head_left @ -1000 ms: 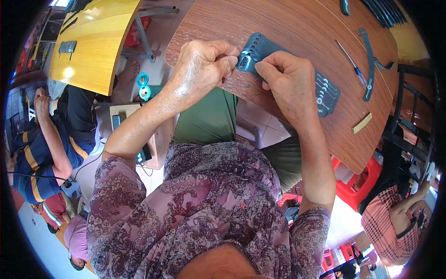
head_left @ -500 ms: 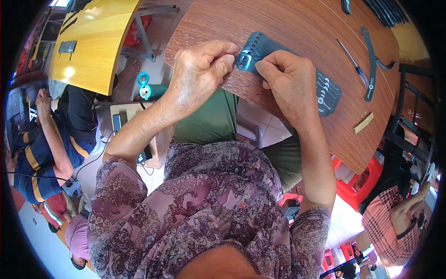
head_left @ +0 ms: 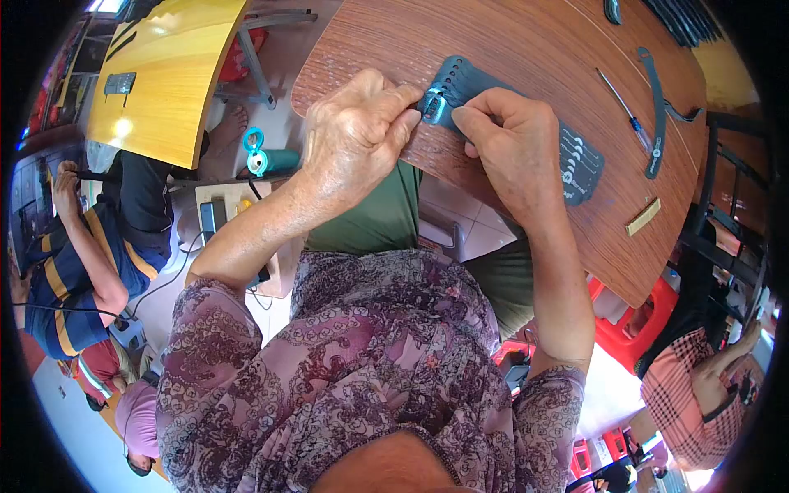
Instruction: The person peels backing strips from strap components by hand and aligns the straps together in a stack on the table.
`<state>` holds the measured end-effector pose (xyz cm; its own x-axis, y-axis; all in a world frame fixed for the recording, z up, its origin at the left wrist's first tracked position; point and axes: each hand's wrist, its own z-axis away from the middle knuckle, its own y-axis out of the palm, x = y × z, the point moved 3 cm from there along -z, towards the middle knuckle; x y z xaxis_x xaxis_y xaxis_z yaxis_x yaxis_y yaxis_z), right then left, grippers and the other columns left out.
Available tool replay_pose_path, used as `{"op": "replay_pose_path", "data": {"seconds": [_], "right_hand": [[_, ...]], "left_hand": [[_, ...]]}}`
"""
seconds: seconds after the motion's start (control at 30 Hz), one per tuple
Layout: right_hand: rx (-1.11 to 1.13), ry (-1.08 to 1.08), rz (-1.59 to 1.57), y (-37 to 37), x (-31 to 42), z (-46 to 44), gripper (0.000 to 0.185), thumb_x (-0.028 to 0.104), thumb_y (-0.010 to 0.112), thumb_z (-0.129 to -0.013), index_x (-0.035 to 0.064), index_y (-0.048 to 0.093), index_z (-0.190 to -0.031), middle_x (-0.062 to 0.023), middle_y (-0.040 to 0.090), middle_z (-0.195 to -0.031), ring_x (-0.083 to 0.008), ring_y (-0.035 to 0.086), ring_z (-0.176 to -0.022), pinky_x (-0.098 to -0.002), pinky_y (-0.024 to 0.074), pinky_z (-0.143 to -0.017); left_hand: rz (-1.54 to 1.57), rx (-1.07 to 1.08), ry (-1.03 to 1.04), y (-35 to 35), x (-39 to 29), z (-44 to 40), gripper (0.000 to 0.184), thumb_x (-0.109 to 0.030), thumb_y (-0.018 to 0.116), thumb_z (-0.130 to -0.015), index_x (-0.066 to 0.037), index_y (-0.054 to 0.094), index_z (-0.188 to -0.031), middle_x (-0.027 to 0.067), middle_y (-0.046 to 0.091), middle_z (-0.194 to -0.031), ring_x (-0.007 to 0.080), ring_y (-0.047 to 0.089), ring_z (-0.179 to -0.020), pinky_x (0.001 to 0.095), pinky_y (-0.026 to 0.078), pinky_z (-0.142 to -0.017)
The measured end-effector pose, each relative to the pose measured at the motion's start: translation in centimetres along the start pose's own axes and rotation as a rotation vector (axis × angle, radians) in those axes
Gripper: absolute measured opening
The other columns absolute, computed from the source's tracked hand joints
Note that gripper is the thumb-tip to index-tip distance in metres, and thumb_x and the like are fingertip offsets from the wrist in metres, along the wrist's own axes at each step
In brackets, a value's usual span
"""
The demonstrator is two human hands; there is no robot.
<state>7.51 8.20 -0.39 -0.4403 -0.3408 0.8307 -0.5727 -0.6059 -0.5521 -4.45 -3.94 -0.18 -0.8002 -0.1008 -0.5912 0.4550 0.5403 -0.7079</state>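
A dark blue-grey flat piece [head_left: 582, 164] with white crescent prints lies across the table near its front edge. Small holes line its far left end, where a shiny oval part [head_left: 435, 107] catches the light. At that end my left hand [head_left: 362, 123] is closed in a pinch, thumb and finger meeting at the left side of the shiny part. What sits between those fingertips is too small to make out. My right hand [head_left: 514, 148] is closed over the middle of the flat piece, thumb against curled fingers beside the shiny part; its fingers hide whatever they hold.
Right on the brown table [head_left: 370, 49] lie a screwdriver [head_left: 626, 111], a dark strap [head_left: 656, 115] and a yellowish strip [head_left: 643, 217]. Dark strips [head_left: 682, 20] are stacked at the far corner. A teal bottle [head_left: 271, 162] stands left of my knee. Other people sit at both sides.
My left hand has turned slightly, and its fingertips have come closer to the shiny part. My right hand has stayed in place. A person on the left has moved a hand.
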Motion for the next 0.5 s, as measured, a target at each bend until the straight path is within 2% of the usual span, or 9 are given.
{"op": "replay_pose_path", "data": {"seconds": [0.07,0.4,0.47,0.5], "right_hand": [[-0.001,0.001,-0.006,-0.05,0.02,0.00,0.019,0.018,0.062,-0.076,-0.0001,0.066,-0.071,-0.0221,0.061,-0.066,-0.0379,0.062,-0.064,-0.0447,0.0477,-0.062],[0.006,0.009,0.006,-0.10,-0.05,-0.05,0.018,0.017,0.062,-0.075,0.0000,0.066,-0.071,-0.0221,0.062,-0.067,-0.0384,0.062,-0.064,-0.0449,0.0478,-0.062],[0.006,0.009,0.007,-0.12,-0.05,-0.06,0.018,0.017,0.061,-0.075,0.0000,0.066,-0.071,-0.0222,0.062,-0.067,-0.0385,0.062,-0.064,-0.0450,0.0477,-0.062],[0.006,0.008,0.012,-0.13,-0.08,-0.08,0.018,0.017,0.061,-0.075,-0.0001,0.066,-0.070,-0.0224,0.062,-0.067,-0.0387,0.062,-0.064,-0.0451,0.0476,-0.062]], "left_hand": [[0.015,-0.019,0.000,0.06,-0.17,0.08,0.022,0.000,0.072,-0.072,-0.001,0.069,-0.093,0.0090,0.059,-0.071,0.0211,0.059,-0.066,0.0311,0.047,-0.058],[0.011,0.029,-0.028,0.16,-0.11,-0.06,0.019,-0.002,0.072,-0.073,-0.001,0.069,-0.092,0.0091,0.059,-0.071,0.0217,0.060,-0.065,0.0313,0.047,-0.059],[0.036,0.053,-0.078,0.18,0.12,-0.11,0.018,-0.008,0.071,-0.073,-0.004,0.069,-0.091,0.0086,0.059,-0.073,0.0272,0.063,-0.067,0.0369,0.049,-0.059],[0.036,0.053,-0.079,0.17,0.17,-0.12,0.018,-0.008,0.071,-0.073,-0.004,0.069,-0.091,0.0086,0.059,-0.073,0.0272,0.063,-0.067,0.0369,0.049,-0.059]]}}
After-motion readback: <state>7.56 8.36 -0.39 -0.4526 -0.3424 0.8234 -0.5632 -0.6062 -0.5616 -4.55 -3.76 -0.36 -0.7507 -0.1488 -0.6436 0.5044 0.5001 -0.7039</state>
